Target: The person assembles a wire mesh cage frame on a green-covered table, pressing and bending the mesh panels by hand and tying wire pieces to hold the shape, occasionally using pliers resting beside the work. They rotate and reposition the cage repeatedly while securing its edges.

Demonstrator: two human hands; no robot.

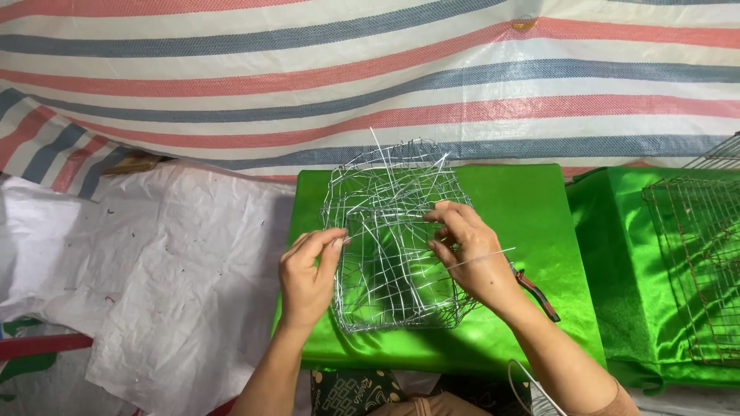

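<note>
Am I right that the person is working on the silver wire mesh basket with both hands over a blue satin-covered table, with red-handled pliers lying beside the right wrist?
Not quite: the cloth is bright green, not blue. The head view shows both the left hand and right hand on the silver wire mesh basket, over the green satin-covered table, with the red-handled pliers lying beside the right wrist.

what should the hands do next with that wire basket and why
Probably bend the loose wire end into the mesh: it juts out sideways from the right hand, while the left hand pinches the wire basket by its side, steadying it.
</note>
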